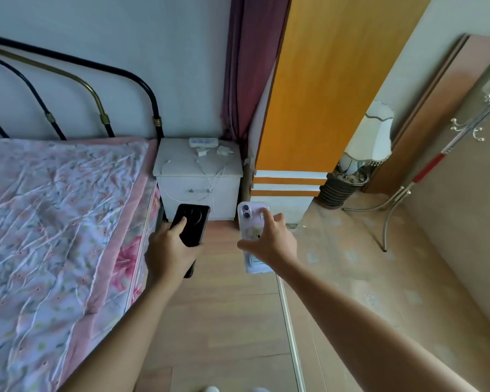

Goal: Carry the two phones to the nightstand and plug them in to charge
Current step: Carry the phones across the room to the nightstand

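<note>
My left hand (169, 251) grips a black phone (193, 222), back side up, its round camera ring showing. My right hand (272, 241) holds a pale purple phone (251, 222) in a clear case, also back up. Both phones hover above the wooden floor, short of the white nightstand (178, 165) ahead. On the nightstand top lie a white power strip (203, 142), two white charger plugs (212, 150) and thin white cables (212, 176) that hang over the drawer front.
A bed (54, 222) with a floral cover and black metal headboard fills the left. A maroon curtain (249, 66) and orange door panel (323, 80) stand behind the nightstand. A lamp (374, 134) and a metal coat stand (425, 171) are at the right.
</note>
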A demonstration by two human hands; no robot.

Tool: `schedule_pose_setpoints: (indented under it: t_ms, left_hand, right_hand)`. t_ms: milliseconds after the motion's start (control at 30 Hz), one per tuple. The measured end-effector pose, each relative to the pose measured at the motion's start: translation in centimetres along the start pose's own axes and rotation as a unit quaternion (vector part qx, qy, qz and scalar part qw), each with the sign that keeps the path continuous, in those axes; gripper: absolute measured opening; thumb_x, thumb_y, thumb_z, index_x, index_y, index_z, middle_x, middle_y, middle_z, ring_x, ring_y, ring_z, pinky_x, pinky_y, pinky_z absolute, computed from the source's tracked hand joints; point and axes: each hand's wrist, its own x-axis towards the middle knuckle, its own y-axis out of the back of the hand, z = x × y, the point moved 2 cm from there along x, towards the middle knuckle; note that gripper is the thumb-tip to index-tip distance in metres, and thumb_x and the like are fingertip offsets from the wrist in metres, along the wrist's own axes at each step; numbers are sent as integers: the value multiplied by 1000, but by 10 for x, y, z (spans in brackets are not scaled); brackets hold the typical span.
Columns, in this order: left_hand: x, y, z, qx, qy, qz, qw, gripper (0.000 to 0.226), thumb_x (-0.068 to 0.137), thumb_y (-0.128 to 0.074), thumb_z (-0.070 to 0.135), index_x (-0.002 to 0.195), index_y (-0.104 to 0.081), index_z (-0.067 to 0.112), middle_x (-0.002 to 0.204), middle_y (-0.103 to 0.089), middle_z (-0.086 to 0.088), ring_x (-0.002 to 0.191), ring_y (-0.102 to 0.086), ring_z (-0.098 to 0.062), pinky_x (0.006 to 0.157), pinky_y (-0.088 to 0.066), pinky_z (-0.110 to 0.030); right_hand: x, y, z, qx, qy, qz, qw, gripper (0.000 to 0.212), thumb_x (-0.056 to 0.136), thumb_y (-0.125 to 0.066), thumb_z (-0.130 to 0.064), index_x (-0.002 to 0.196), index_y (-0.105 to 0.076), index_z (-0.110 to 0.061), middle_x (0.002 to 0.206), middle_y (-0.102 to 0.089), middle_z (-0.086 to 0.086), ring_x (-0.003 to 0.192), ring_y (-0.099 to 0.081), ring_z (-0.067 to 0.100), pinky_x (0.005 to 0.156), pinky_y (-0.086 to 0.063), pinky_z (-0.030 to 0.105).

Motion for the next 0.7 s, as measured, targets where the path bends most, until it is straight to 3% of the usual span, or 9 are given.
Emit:
schedule_pose_setpoints:
  t_ms: [167, 333, 467, 700]
  left_hand:
    - [86, -19, 4, -3, 13, 6, 1000, 79, 55, -77, 37, 131, -55, 26, 107, -65, -3, 98, -60, -30, 71, -54, -40]
    - [175, -48, 6, -10, 33, 16, 999, 81, 54, -76, 38, 131, -55, 24, 108, -65, -2, 97, -61, -28, 71, -55, -41]
    - [241, -60, 12, -9, 49, 36, 998, 81, 53, -71, 43, 131, -55, 25, 99, -66, -1, 93, -61, -28, 68, -54, -40]
    - [336, -67, 10, -3, 72, 53, 996, 78, 58, -75, 35, 132, -54, 23, 105, -65, -3, 94, -60, -28, 66, -54, -39]
  right_hand:
    - [89, -13, -22, -7, 17, -17, 1000, 74, 60, -75, -48, 122, -42, -27, 108, -43, 4, 73, -57, 27, 60, -46, 30]
    - [193, -29, -43, -2, 36, -35, 999, 76, 60, -77, -51, 124, -43, -28, 112, -44, 5, 83, -61, 28, 65, -50, 33]
    - [270, -29, -64, -5, 61, -46, 997, 76, 59, -77, -50, 122, -43, -27, 110, -44, 6, 82, -61, 28, 66, -51, 33]
    - [375, -36, -102, -26, 75, -62, 995, 76, 61, -77, -50, 124, -41, -26, 108, -42, 5, 75, -54, 26, 65, -49, 32]
